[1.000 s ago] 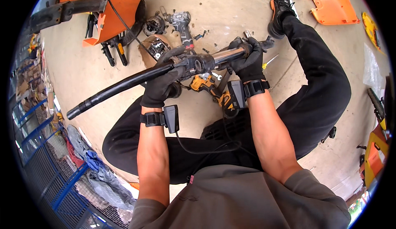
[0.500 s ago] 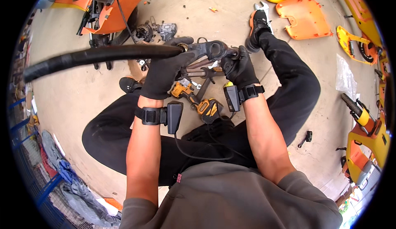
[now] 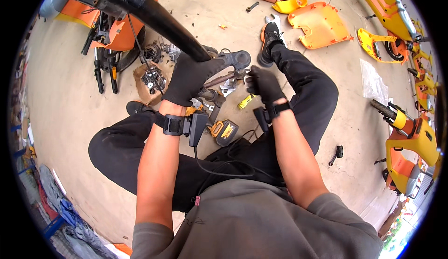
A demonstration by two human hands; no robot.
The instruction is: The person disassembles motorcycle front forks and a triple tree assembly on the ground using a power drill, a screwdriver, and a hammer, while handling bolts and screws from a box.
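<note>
My gloved left hand (image 3: 189,79) is wrapped round the lower end of a long black metal tube (image 3: 154,21), which slants up and out past the top left edge. From this end a grey metal clamp with a round eye (image 3: 239,59) sticks out to the right. My gloved right hand (image 3: 266,84) is just right of the clamp, apart from it, with its fingers curled in; what they hold, if anything, is hidden. Below the hands lies an orange-yellow cordless power tool with its battery (image 3: 226,132), partly covered. A yellow-handled tool (image 3: 245,101) lies beside it.
A cardboard box of small metal parts (image 3: 151,80) and a partly dismantled orange vehicle (image 3: 123,35) are at the left. Orange and yellow shell panels (image 3: 322,25) lie ahead. A wrench (image 3: 252,7) is on the floor. Yellow-orange vehicles (image 3: 408,151) stand along the right.
The tube has swung from nearly level to steeply up at the left. My right hand has come off the clamp and moved slightly down. The view has shifted a little to the right.
</note>
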